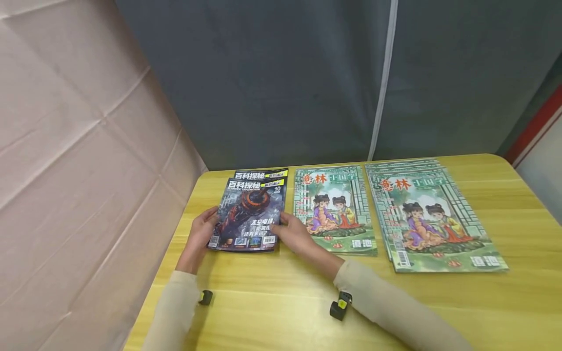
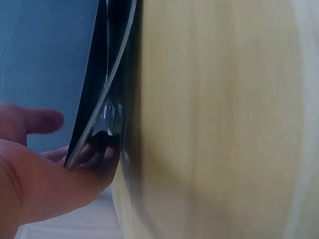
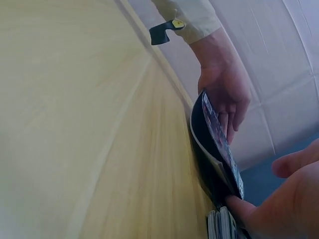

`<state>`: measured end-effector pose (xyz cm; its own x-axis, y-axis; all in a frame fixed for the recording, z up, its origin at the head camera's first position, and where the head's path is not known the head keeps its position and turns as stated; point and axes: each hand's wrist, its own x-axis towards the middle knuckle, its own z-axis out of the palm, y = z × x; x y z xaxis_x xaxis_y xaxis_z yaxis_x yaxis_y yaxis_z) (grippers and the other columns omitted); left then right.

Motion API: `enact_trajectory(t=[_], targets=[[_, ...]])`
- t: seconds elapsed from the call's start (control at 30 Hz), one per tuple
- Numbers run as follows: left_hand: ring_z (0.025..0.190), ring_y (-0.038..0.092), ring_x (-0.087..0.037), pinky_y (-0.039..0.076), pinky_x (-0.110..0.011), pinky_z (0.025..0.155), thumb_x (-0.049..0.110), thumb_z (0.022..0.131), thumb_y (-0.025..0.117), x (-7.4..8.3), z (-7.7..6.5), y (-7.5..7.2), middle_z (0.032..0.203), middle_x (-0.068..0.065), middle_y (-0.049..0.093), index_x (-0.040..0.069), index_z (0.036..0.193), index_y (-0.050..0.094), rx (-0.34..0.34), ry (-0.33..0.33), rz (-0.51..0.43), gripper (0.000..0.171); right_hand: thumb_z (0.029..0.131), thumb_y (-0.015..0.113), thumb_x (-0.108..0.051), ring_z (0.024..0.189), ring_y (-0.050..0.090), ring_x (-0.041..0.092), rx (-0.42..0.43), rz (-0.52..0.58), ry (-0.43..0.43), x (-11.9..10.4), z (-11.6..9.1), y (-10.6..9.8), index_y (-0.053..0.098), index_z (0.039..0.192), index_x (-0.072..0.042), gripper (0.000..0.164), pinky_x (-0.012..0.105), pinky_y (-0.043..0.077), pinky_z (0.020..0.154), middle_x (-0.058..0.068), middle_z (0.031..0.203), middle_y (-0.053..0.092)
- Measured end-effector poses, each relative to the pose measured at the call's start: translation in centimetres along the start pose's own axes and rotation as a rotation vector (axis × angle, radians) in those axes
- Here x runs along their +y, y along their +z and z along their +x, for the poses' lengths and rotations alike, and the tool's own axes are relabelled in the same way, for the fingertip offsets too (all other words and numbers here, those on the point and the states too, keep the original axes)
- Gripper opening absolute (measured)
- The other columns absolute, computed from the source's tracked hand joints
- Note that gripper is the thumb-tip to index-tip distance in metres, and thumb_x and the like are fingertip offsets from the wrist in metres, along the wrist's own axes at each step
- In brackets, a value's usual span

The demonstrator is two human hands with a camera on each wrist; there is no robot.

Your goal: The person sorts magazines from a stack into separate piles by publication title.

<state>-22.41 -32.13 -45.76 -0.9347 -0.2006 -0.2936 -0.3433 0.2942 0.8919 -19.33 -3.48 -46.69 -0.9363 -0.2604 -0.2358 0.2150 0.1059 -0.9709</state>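
Note:
A dark science magazine (image 1: 248, 214) with a red machine on its cover lies between my two hands at the table's left, overlapping a matching magazine (image 1: 250, 174) behind it. My left hand (image 1: 204, 226) is at its left edge. In the left wrist view, fingers (image 2: 94, 164) reach under the bowed magazine edge while the thumb stands away from it. My right hand (image 1: 291, 231) is at the right edge. In the right wrist view its fingers (image 3: 241, 209) touch the magazine's side, with the thumb raised off the cover.
Right of my right hand lies a green illustrated magazine stack (image 1: 331, 209). Farther right, more copies form a fanned stack (image 1: 439, 224). A dark curtain (image 1: 272, 83) hangs behind the wooden table (image 1: 272, 312), and a pale cloth (image 1: 88, 185) hangs along its left side.

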Motion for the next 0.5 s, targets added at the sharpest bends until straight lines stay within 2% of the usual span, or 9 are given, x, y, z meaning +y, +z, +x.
enact_trajectory(t=[0.07,0.13,0.2,0.27,0.37,0.43,0.5], targets=[[0.147,0.046,-0.031,0.048,-0.032,0.117,0.024,0.113,0.046,0.1,0.0,-0.1,0.170,-0.019,0.038,0.002,0.165,0.031,-0.002,-0.018,0.014,0.059,0.100,0.066,-0.022,0.154,0.042,0.042,-0.020,0.001,-0.008,-0.1,-0.3,0.0,0.034,0.162,0.004,0.074,0.055,0.034,0.129,0.024,0.165,0.042],[0.152,0.041,-0.033,0.036,-0.043,0.129,0.027,0.113,0.047,0.1,0.0,-0.3,0.172,-0.019,0.034,0.002,0.167,0.027,-0.009,-0.030,0.014,0.063,0.101,0.065,-0.023,0.152,0.045,0.043,-0.038,-0.023,-0.017,-0.2,-0.7,-0.2,0.033,0.162,0.003,0.075,0.056,0.037,0.127,0.023,0.166,0.041],[0.156,0.037,-0.034,0.031,-0.046,0.132,0.028,0.112,0.047,0.2,0.0,-0.5,0.173,-0.020,0.031,0.001,0.167,0.023,-0.018,-0.037,0.003,0.066,0.101,0.065,-0.024,0.129,0.064,0.042,-0.051,-0.047,-0.017,-0.5,-1.2,-0.5,0.032,0.164,0.000,0.074,0.055,0.054,0.113,0.021,0.167,0.042],[0.156,0.037,-0.035,0.030,-0.047,0.133,0.027,0.112,0.047,0.2,-0.1,-0.6,0.173,-0.021,0.030,0.001,0.168,0.021,-0.021,-0.042,0.000,0.067,0.102,0.064,-0.026,0.127,0.065,0.040,-0.054,-0.061,-0.018,-0.9,-1.7,-0.9,0.032,0.164,-0.002,0.074,0.056,0.055,0.110,0.019,0.167,0.042],[0.158,0.032,-0.036,0.027,-0.047,0.134,0.027,0.112,0.047,0.5,-0.4,-0.4,0.174,-0.021,0.026,0.000,0.168,0.016,-0.023,-0.041,0.004,0.069,0.102,0.063,-0.027,0.130,0.063,0.041,-0.058,-0.042,-0.022,-1.3,-2.5,-1.8,0.029,0.165,-0.001,0.076,0.055,0.053,0.113,0.019,0.168,0.041],[0.162,0.025,-0.038,0.022,-0.048,0.136,0.026,0.112,0.047,0.9,-0.7,-0.2,0.176,-0.022,0.020,-0.001,0.168,0.011,-0.025,-0.023,0.026,0.072,0.103,0.062,-0.026,0.153,0.043,0.042,-0.053,-0.020,-0.030,-1.3,-2.9,-2.6,0.027,0.165,0.002,0.076,0.057,0.037,0.127,0.021,0.169,0.039],[0.165,0.016,-0.039,0.016,-0.048,0.137,0.026,0.112,0.048,1.2,-1.0,0.2,0.177,-0.022,0.013,-0.002,0.168,0.006,-0.028,-0.005,0.041,0.076,0.103,0.060,-0.024,0.154,0.042,0.043,-0.048,-0.013,-0.043,-1.1,-3.3,-3.7,0.027,0.164,0.004,0.075,0.057,0.036,0.128,0.023,0.168,0.038]])
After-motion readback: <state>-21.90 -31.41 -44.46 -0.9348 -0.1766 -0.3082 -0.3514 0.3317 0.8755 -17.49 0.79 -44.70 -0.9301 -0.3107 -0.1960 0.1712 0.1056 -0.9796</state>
